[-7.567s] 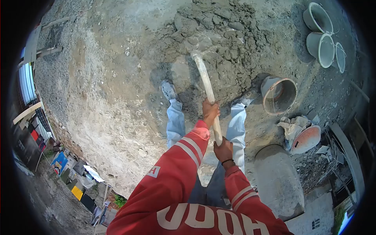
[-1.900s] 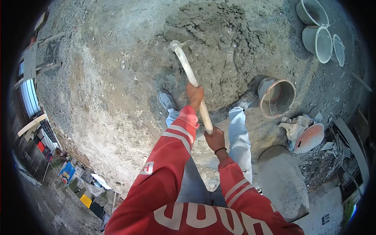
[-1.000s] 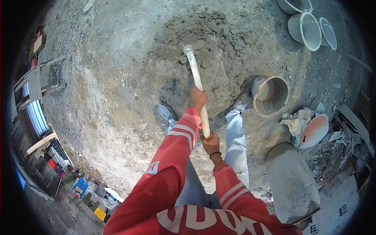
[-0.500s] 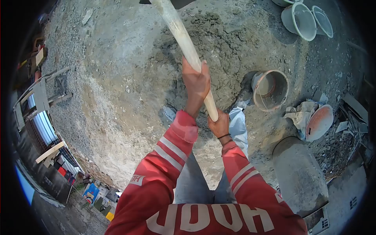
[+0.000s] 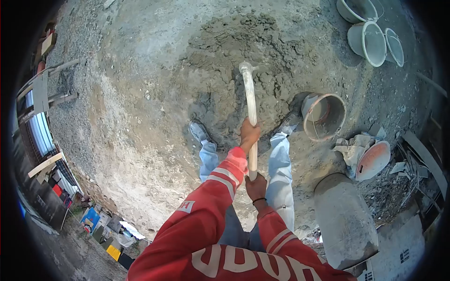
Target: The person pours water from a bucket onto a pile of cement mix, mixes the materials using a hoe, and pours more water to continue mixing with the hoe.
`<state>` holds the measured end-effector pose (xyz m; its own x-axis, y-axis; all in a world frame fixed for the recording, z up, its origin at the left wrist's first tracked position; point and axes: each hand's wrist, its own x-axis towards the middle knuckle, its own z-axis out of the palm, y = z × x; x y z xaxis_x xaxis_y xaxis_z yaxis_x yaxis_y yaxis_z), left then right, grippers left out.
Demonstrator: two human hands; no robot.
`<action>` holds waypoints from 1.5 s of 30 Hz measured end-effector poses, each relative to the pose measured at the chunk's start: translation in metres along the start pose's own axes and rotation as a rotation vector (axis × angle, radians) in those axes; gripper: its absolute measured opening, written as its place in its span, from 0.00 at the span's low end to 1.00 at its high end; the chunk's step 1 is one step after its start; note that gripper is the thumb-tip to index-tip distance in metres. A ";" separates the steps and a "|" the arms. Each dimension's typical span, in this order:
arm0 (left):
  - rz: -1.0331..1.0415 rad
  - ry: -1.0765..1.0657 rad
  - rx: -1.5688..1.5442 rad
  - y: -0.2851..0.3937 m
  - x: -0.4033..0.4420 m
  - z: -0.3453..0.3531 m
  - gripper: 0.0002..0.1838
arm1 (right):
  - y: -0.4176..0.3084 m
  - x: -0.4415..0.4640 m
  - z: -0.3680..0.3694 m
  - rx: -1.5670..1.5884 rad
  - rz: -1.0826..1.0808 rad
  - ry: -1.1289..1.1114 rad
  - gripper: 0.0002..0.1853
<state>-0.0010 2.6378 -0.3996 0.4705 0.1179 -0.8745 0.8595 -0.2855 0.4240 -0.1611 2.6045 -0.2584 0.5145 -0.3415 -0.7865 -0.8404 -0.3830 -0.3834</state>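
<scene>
A hoe (image 5: 250,96) with a pale wooden handle is held in both my hands. My left hand (image 5: 249,136) is wrapped around the middle of the handle. Lower down, near the butt end, my right hand (image 5: 256,187) is closed on it. The hoe's far end rests in a patch of wet grey mortar (image 5: 276,51) on the ground; its blade is mostly hidden there. My left shoe (image 5: 200,131) stands at the near edge of the mix, and my right foot is partly in shadow by a bucket.
That bucket (image 5: 324,117) is close on the right. Several pale buckets (image 5: 374,44) lie at the upper right. A reddish basin (image 5: 373,160) leans by a crumpled sack (image 5: 355,149). Wooden planks (image 5: 41,96) stand at the left, and a grey slab-like surface (image 5: 344,218) lies lower right.
Both hands have brought the hoe down from a raised position, so its head now sits in the mortar. My hands have come closer to my body, and the view has shifted slightly.
</scene>
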 end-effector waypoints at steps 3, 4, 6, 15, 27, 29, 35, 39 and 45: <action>0.106 0.086 -0.027 -0.038 -0.039 -0.025 0.16 | 0.013 -0.043 0.013 0.026 -0.030 -0.021 0.10; 0.153 0.126 -0.019 -0.044 -0.047 -0.036 0.16 | 0.020 -0.052 0.019 0.029 -0.052 -0.016 0.09; 0.193 0.176 -0.129 -0.018 -0.075 -0.068 0.16 | 0.016 -0.051 0.024 0.037 -0.130 -0.076 0.09; 0.626 0.478 -0.608 0.168 0.027 -0.203 0.18 | -0.168 0.160 0.044 -0.045 -0.619 -0.236 0.12; -0.060 0.327 -0.091 0.002 0.022 -0.040 0.20 | -0.015 0.045 -0.021 -0.098 -0.112 -0.269 0.17; -0.031 0.344 -0.114 -0.008 -0.017 -0.026 0.16 | 0.002 0.014 -0.038 -0.133 -0.127 -0.243 0.15; 0.219 0.194 -0.414 0.070 -0.106 -0.042 0.19 | 0.002 0.001 -0.060 -0.062 -0.234 -0.175 0.11; 0.588 0.195 -0.494 0.196 -0.070 -0.055 0.20 | -0.078 0.101 -0.063 0.187 -0.465 -0.075 0.11; 0.709 0.418 0.106 0.225 0.130 -0.023 0.15 | -0.126 0.210 -0.026 0.270 -0.243 -0.108 0.12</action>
<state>0.2580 2.6106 -0.4125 0.9472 0.2137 -0.2392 0.3171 -0.5108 0.7991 0.0570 2.5587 -0.3624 0.6952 -0.1704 -0.6983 -0.7184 -0.1965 -0.6673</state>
